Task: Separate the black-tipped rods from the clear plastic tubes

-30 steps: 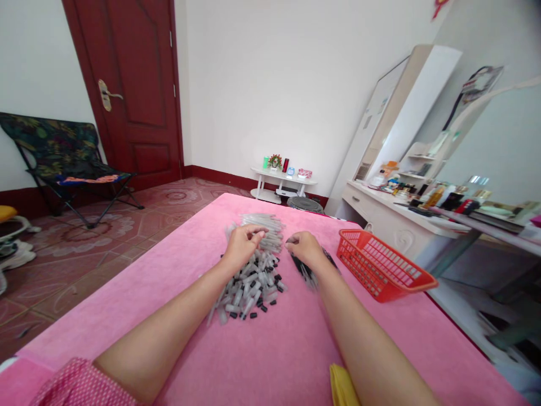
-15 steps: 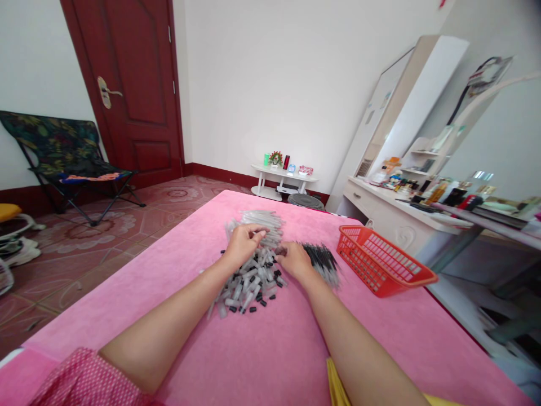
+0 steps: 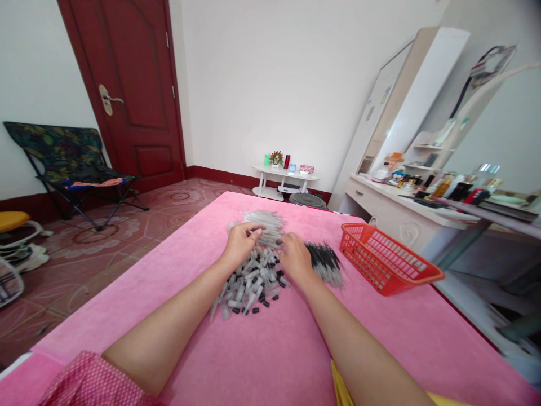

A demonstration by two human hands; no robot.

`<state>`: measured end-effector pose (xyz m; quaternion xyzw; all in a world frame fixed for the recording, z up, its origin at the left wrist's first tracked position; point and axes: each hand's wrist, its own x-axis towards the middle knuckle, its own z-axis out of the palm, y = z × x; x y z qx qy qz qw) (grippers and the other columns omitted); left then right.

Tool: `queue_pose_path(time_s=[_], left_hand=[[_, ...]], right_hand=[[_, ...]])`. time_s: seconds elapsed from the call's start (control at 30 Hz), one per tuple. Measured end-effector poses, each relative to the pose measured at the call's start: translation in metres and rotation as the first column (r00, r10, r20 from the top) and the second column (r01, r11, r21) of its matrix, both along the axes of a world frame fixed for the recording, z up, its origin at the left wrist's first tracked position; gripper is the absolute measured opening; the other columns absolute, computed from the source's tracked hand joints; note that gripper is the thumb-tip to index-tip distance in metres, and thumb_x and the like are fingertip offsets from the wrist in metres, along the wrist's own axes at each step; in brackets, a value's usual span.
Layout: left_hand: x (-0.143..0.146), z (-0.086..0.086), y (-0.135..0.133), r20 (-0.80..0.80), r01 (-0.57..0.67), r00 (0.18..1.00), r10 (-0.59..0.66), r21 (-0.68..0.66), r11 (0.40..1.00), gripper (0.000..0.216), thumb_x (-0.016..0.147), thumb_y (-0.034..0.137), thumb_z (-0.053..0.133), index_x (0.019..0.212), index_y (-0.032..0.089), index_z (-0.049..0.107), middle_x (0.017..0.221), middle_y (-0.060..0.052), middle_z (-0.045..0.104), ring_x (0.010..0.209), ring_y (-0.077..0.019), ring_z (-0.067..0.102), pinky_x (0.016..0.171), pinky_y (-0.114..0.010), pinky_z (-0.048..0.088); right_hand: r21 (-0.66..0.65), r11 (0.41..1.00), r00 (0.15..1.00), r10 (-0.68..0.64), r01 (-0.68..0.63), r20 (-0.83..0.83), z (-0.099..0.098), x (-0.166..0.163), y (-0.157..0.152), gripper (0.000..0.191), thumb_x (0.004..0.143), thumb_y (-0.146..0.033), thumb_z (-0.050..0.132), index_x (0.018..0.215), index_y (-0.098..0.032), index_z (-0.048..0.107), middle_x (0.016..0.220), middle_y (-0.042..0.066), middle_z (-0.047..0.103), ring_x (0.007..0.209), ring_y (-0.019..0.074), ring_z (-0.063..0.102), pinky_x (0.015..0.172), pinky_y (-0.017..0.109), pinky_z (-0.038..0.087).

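Observation:
My left hand (image 3: pixel 242 243) hovers at the left of a heap of clear, thin pen barrels (image 3: pixel 266 217), its thumb and fingers pinched together; what sits in the pinch is too small to make out. Close by, my right hand (image 3: pixel 296 259) has its fingers curled together, and anything in them is hidden. Below both hands lies a loose pile of clear pen caps (image 3: pixel 240 293) mixed with small black plugs (image 3: pixel 256 310). To the right of my right hand is a row of slim sticks, dark at one end and clear at the other, like assembled pens (image 3: pixel 327 265).
A red plastic basket (image 3: pixel 386 265) stands at the right of the pink-covered table (image 3: pixel 253 361). Beyond it is a white dressing table (image 3: pixel 380 197) with bottles. A folding chair (image 3: pixel 80 169) stands on the left, near a dark red door (image 3: pixel 139 107).
My right hand has moved up a little, toward the clear barrels. My left hand stays nearly in place, still pinched. The view has shifted slightly.

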<state>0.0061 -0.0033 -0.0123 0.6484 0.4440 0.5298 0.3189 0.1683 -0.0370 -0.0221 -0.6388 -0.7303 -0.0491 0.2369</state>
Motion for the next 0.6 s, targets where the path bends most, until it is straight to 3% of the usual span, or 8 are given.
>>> queue_pose_path(time_s=[0.13,0.33,0.6], left_hand=[[0.0,-0.005,0.004,-0.011,0.009,1.0,-0.009,0.011,1.0,0.022,0.074,0.017,0.056,0.09,0.012,0.071,0.067,-0.004,0.067,0.044,-0.0096,0.051,0.045,-0.02,0.038],[0.0,-0.013,0.008,-0.005,0.033,0.999,-0.033,0.034,0.999,0.021,0.073,0.018,0.056,0.088,0.015,0.072,0.073,-0.004,0.069,0.045,-0.0093,0.052,0.046,-0.021,0.039],[0.004,-0.012,0.007,0.016,0.065,0.998,-0.066,0.017,0.998,0.021,0.073,0.023,0.059,0.087,0.015,0.072,0.068,-0.004,0.068,0.044,-0.0099,0.051,0.045,-0.021,0.038]], right_hand=[[-0.007,1.0,0.999,0.022,-0.022,0.05,-0.009,0.004,0.006,0.029,0.076,-0.012,0.051,0.103,-0.018,0.058,0.104,0.007,0.06,0.103,0.0199,0.049,0.085,0.027,0.037],[0.0,1.0,0.996,-0.014,0.014,0.087,-0.014,0.007,0.011,0.018,0.079,-0.025,0.056,0.095,-0.02,0.062,0.095,0.006,0.062,0.097,0.0203,0.052,0.079,0.027,0.038],[-0.053,0.992,0.99,-0.115,0.111,-0.081,0.023,0.028,0.006,0.018,0.077,-0.03,0.055,0.089,-0.026,0.069,0.09,0.004,0.069,0.086,0.0206,0.061,0.069,0.028,0.041]])
